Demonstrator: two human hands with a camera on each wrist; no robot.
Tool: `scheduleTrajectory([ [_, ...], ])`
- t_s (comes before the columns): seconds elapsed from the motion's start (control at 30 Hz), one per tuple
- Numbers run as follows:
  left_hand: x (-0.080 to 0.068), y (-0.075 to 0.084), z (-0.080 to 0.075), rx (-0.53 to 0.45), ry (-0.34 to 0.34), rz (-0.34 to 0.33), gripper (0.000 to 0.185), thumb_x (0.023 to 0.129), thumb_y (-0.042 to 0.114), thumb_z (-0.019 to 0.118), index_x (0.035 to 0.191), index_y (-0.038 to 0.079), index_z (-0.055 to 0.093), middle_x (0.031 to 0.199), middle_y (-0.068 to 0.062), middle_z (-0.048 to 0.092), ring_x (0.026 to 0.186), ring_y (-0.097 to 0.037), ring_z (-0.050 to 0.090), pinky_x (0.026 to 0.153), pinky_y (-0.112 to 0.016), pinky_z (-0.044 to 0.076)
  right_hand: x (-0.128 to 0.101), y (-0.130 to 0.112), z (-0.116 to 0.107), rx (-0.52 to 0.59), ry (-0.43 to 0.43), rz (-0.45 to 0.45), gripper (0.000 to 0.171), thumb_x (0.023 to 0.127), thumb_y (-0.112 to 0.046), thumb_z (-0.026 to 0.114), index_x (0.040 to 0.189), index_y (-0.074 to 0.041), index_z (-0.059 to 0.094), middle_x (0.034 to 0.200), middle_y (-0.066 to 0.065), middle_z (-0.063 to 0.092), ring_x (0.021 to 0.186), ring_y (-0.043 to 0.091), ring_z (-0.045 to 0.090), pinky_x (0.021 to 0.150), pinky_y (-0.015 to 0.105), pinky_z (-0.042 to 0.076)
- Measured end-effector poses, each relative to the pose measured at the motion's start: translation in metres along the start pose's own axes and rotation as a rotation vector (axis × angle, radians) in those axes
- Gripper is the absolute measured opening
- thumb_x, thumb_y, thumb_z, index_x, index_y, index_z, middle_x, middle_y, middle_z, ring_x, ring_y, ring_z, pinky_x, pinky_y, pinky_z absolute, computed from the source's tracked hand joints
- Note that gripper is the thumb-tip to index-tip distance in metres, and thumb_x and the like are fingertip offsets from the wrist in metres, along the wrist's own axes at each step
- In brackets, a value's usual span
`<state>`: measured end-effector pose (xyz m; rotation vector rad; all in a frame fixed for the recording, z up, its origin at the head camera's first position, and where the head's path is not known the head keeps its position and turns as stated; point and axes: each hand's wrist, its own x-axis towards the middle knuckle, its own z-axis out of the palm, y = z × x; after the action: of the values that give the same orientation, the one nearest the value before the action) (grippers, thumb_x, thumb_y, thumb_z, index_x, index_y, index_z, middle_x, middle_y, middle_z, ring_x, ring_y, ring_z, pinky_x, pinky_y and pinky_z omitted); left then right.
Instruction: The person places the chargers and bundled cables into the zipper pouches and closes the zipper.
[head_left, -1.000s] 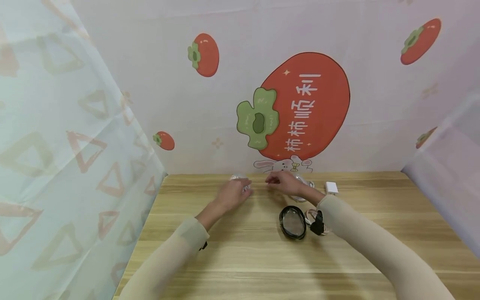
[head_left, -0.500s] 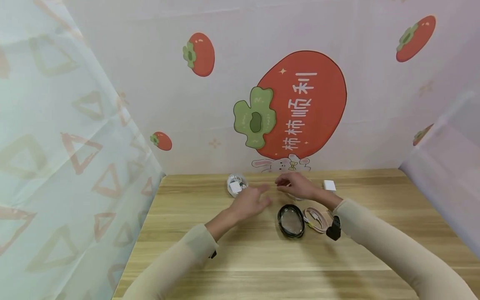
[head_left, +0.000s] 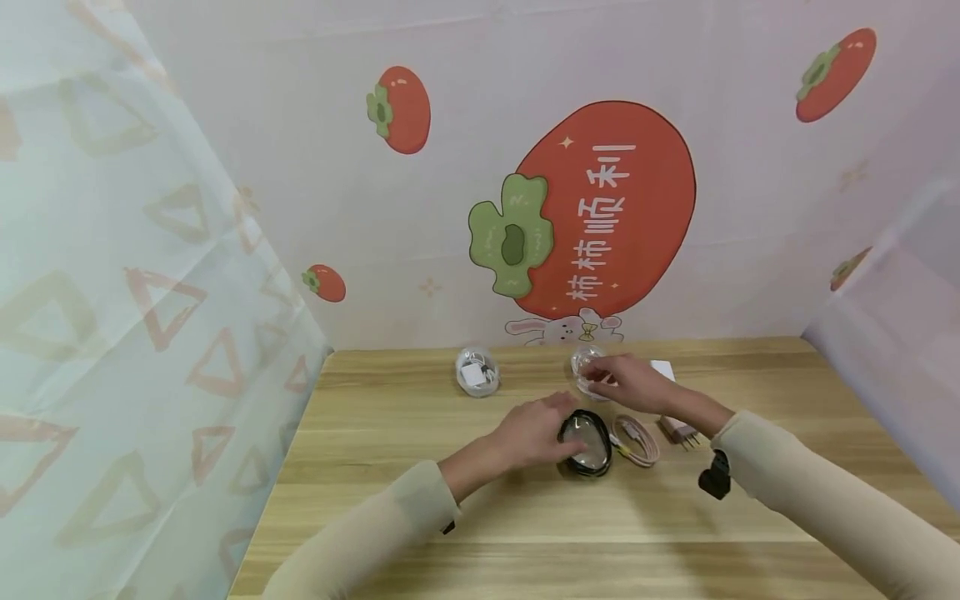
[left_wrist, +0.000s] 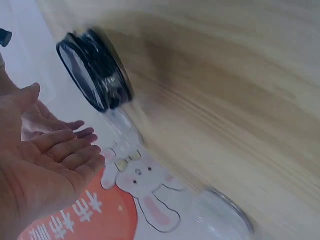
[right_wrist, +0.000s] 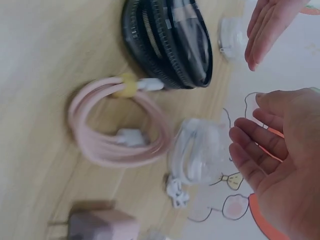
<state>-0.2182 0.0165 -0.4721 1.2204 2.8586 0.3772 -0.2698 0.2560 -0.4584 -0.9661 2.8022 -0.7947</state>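
My left hand hovers over a round clear zip pouch with black edging, thumb and fingers spread and holding nothing; in the left wrist view the hand is apart from the pouch. Fingers loosely bent, my right hand is at a clear round case with a coiled white cable and covers part of it. The right wrist view has this hand beside the case, its fingers holding nothing. A coiled pink cable with a yellow tie lies beside the black-edged pouch.
Another clear round case with a white adapter and cable inside stands at the back left. A white adapter and a pinkish plug charger lie on the right. A printed cloth wall borders the wooden table's back edge.
My left hand has moved from the back-left case rightward and nearer, to over the black-edged pouch. My right hand has shifted right, uncovering part of the case with the white cable.
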Motion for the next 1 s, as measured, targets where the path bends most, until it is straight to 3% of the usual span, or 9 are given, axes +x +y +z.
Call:
scheduleTrajectory([
  [0.23,0.002,0.022,0.008,0.005,-0.050,-0.003,0.089,0.094,0.062,0.073,0.156,0.003,0.051,0.161,-0.012,0.050,0.146,-0.021,0.052,0.111,-0.034,0.051,-0.017,0.010,-0.002,-0.053,0.005,-0.095,0.019,0.102,-0.010,0.071,0.119,-0.003,0.076,0.110,0.006,0.078,0.101,0.020,0.074,0.084,0.046,0.062],
  [0.4,0.004,0.029,0.016,0.062,-0.062,-0.018,0.095,0.089,0.069,0.074,0.155,0.004,0.052,0.163,-0.010,0.048,0.148,-0.021,0.049,0.111,-0.033,0.051,-0.028,0.015,-0.002,-0.093,-0.020,-0.092,0.021,0.099,-0.008,0.073,0.119,-0.001,0.076,0.112,0.008,0.078,0.100,0.022,0.075,0.083,0.045,0.062],
  [0.57,0.007,0.034,0.021,0.129,-0.095,-0.015,0.097,0.088,0.072,0.073,0.156,0.006,0.051,0.164,-0.010,0.047,0.153,-0.020,0.043,0.115,-0.030,0.045,-0.039,0.016,-0.003,-0.123,-0.083,-0.043,0.031,0.099,-0.012,0.075,0.127,0.000,0.073,0.122,0.012,0.076,0.110,0.027,0.073,0.090,0.048,0.061],
  [0.83,0.008,0.038,0.026,0.208,-0.127,-0.030,0.092,0.090,0.067,0.075,0.155,0.007,0.052,0.164,-0.007,0.047,0.153,-0.018,0.042,0.113,-0.027,0.047,-0.052,0.028,0.001,-0.194,-0.137,-0.146,0.043,0.094,-0.021,0.080,0.132,-0.005,0.072,0.133,0.010,0.072,0.123,0.035,0.068,0.099,0.058,0.056],
  [1.0,0.008,0.034,0.032,0.197,-0.146,-0.039,0.084,0.094,0.061,0.073,0.156,0.007,0.052,0.165,-0.008,0.046,0.153,-0.020,0.042,0.110,-0.029,0.051,-0.059,0.037,0.007,-0.182,-0.194,-0.149,0.063,0.085,-0.034,0.088,0.137,-0.006,0.066,0.138,0.009,0.067,0.126,0.032,0.064,0.101,0.058,0.054],
])
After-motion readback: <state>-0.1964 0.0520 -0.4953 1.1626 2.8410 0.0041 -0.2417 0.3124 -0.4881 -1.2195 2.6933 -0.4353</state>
